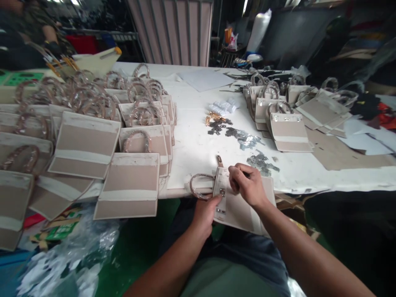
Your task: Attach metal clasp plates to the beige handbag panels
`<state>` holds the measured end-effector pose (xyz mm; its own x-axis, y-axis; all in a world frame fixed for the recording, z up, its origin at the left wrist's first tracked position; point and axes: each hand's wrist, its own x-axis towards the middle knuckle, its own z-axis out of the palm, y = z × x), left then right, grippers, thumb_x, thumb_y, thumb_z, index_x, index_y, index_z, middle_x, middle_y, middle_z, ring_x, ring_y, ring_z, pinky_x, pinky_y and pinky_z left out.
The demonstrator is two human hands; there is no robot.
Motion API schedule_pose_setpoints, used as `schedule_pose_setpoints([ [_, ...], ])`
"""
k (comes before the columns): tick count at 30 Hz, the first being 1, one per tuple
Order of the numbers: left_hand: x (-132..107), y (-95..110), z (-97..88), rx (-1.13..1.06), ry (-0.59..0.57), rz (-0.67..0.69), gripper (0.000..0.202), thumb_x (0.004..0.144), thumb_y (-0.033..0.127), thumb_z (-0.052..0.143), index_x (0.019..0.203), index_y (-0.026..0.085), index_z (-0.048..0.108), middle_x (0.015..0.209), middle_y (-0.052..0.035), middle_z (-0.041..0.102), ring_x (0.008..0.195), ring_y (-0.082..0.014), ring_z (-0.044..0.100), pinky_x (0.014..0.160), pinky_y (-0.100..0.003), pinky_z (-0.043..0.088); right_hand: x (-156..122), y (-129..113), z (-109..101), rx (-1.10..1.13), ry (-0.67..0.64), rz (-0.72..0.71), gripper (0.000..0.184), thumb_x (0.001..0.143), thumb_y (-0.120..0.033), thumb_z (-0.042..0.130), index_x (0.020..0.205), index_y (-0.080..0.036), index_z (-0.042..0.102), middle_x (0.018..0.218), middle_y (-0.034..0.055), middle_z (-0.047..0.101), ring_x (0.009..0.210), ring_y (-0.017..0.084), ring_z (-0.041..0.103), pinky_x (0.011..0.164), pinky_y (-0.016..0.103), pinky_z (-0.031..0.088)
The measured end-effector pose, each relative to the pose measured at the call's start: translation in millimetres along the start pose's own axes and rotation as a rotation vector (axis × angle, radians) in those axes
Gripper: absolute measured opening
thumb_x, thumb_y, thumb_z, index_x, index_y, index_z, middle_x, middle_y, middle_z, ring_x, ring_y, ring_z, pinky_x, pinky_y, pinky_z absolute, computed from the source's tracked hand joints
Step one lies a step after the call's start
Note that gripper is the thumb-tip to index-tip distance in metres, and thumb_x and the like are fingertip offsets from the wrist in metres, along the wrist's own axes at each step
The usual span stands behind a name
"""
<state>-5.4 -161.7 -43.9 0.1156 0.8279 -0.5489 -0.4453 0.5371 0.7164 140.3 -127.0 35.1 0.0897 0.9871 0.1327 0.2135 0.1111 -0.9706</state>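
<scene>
the left hand (204,216) holds a beige bag panel (244,216) by its narrow flap (219,181), thumb beside a metal clasp plate (222,192). the right hand (246,185) curls closely over the flap's far end; whether it pinches anything cannot be told. the panel sits just off the near edge of the white-covered table (297,173), its wrapped ring handle (198,186) to the left. it looks light and semi-stiff, and its flat body seems the surest hold, since the wrapped handle may slip.

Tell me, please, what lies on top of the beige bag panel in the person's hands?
The beige bag panel carries a narrow strip with metal fittings; the right hand covers the panel's upper part, hiding what lies there.
</scene>
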Motion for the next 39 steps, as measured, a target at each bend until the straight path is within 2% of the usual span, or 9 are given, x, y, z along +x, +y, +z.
schedule_pose_setpoints([
  [5,0,-1,-0.2,0.012,-0.028,-0.043,0.048,0.065,0.038,0.090,0.100,0.006,0.080,0.084,-0.0147,0.081,0.074,-0.0278,0.078,0.066,-0.033,0.058,6,9,-32,-0.659,-0.076,0.174,0.021,0.091,-0.042,0.074,0.089,-0.022,0.080,0.076,0.0014,0.075,0.068,0.018,0.065,0.064,0.028,0.041],
  [8,-4,-2,-0.9,0.005,-0.033,-0.085,0.052,0.067,0.040,0.091,0.105,0.008,0.079,0.087,-0.0142,0.081,0.077,-0.0278,0.079,0.066,-0.032,0.059,1,24,-24,-0.867,-0.111,0.120,0.022,0.094,-0.037,0.071,0.110,-0.029,0.083,0.107,0.0035,0.081,0.088,0.022,0.072,0.071,0.029,0.043],
  [12,-22,1,-21.6,0.126,-0.066,-0.057,0.059,0.075,0.051,0.087,0.116,0.011,0.074,0.104,-0.0166,0.080,0.099,-0.0338,0.078,0.073,-0.035,0.062,-4,32,-9,-0.977,-0.061,0.083,0.025,0.102,-0.037,0.059,0.108,-0.031,0.083,0.113,0.0031,0.079,0.089,0.021,0.073,0.069,0.029,0.040],
  [14,-36,8,-39.0,0.297,0.019,0.158,0.064,0.084,0.056,0.080,0.133,0.016,0.066,0.122,-0.0164,0.076,0.116,-0.0339,0.073,0.084,-0.039,0.063,-3,33,-7,-0.993,-0.055,0.084,0.027,0.103,-0.036,0.056,0.105,-0.031,0.082,0.112,0.0030,0.079,0.087,0.020,0.073,0.067,0.029,0.039],
  [18,-47,34,-54.0,0.860,0.311,0.946,0.069,0.096,0.047,0.070,0.157,0.023,0.046,0.153,-0.0178,0.057,0.141,-0.0339,0.057,0.116,-0.054,0.049,5,33,-6,-1.014,-0.051,0.101,0.029,0.103,-0.035,0.053,0.100,-0.027,0.081,0.109,0.0055,0.079,0.085,0.021,0.072,0.067,0.030,0.038],
  [21,-24,52,-37.2,1.319,0.051,1.229,0.063,0.102,0.033,0.060,0.161,0.025,0.043,0.159,-0.0161,0.054,0.149,-0.0331,0.050,0.124,-0.056,0.042,9,32,-4,-1.027,-0.036,0.115,0.029,0.103,-0.035,0.053,0.099,-0.026,0.081,0.107,0.0071,0.079,0.086,0.022,0.073,0.069,0.031,0.039],
  [23,1,59,-22.9,1.527,-0.131,1.225,0.061,0.100,0.030,0.060,0.159,0.021,0.047,0.155,-0.0165,0.059,0.146,-0.0336,0.053,0.122,-0.056,0.044,8,32,-3,-1.024,-0.030,0.115,0.028,0.103,-0.035,0.054,0.099,-0.026,0.080,0.106,0.0075,0.079,0.086,0.022,0.072,0.069,0.031,0.040],
  [27,35,65,-9.4,1.754,-0.184,1.137,0.057,0.097,0.029,0.063,0.152,0.017,0.056,0.153,-0.0160,0.062,0.142,-0.0345,0.057,0.121,-0.058,0.044,2,33,-3,-0.986,-0.018,0.095,0.024,0.101,-0.034,0.057,0.098,-0.026,0.079,0.104,0.0060,0.078,0.083,0.019,0.072,0.068,0.029,0.038],
  [39,30,76,-7.6,1.859,-0.198,1.160,0.052,0.101,0.032,0.059,0.151,0.020,0.058,0.154,-0.0110,0.062,0.137,-0.0303,0.057,0.115,-0.049,0.045,-6,39,8,-1.036,-0.055,0.042,0.015,0.094,-0.019,0.059,0.094,-0.023,0.073,0.102,0.0043,0.072,0.082,0.018,0.070,0.066,0.030,0.037],
])
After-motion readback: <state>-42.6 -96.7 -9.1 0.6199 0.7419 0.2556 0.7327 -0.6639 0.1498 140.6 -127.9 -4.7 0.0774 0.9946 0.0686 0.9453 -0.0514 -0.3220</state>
